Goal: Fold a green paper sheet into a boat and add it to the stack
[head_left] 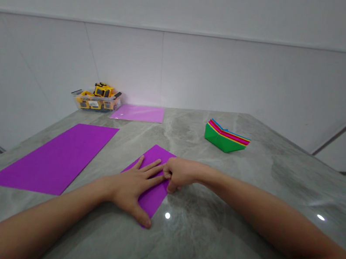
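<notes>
A folded purple paper (157, 155) lies on the grey marble table (249, 191) in front of me. My left hand (135, 187) lies flat on it with fingers stretched out and spread, holding it down. My right hand (179, 174) is curled into a fist at the paper's right edge, knuckles and fingertips pressed against the fold right beside my left fingertips. I cannot see anything inside the fist.
A larger purple sheet (55, 158) lies to the left. Another purple sheet (138, 113) lies at the back by the wall, next to a clear tray with a yellow toy vehicle (98, 97). A stack of coloured folded paper boats (225, 137) sits at the back right.
</notes>
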`<control>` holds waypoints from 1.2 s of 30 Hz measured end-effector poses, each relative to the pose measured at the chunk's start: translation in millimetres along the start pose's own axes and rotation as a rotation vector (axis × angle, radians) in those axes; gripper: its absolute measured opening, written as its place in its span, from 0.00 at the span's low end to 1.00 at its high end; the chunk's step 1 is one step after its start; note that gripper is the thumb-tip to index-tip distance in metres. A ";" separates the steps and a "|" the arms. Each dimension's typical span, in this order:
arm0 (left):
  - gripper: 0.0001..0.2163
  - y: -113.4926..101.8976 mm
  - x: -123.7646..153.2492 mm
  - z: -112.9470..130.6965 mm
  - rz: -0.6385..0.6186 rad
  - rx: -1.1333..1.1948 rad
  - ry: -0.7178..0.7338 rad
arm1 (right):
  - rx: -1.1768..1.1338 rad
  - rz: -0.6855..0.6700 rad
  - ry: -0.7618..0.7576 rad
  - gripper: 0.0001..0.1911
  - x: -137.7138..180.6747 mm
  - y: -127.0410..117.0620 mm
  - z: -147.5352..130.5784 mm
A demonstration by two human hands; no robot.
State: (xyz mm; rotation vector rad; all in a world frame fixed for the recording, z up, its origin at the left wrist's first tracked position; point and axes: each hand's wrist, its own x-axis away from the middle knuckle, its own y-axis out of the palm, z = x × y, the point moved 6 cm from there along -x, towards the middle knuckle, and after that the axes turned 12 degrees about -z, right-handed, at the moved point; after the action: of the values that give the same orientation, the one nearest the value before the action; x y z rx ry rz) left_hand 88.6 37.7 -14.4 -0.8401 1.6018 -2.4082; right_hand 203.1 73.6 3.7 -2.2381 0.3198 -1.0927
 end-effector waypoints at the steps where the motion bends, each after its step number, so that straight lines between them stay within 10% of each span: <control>1: 0.56 -0.3 0.1 -0.9 -0.004 0.009 0.004 | -0.014 -0.006 0.005 0.13 -0.8 -0.2 1.9; 36: 0.57 -4.0 1.7 2.5 -0.006 0.044 0.008 | -0.049 0.125 0.158 0.15 1.9 -43.0 65.8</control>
State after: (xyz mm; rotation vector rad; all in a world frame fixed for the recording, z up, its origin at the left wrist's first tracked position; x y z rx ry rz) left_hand 89.2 36.7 -9.5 -0.8304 1.5457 -2.4441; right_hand 253.1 134.1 1.2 -2.1464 0.5506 -1.2074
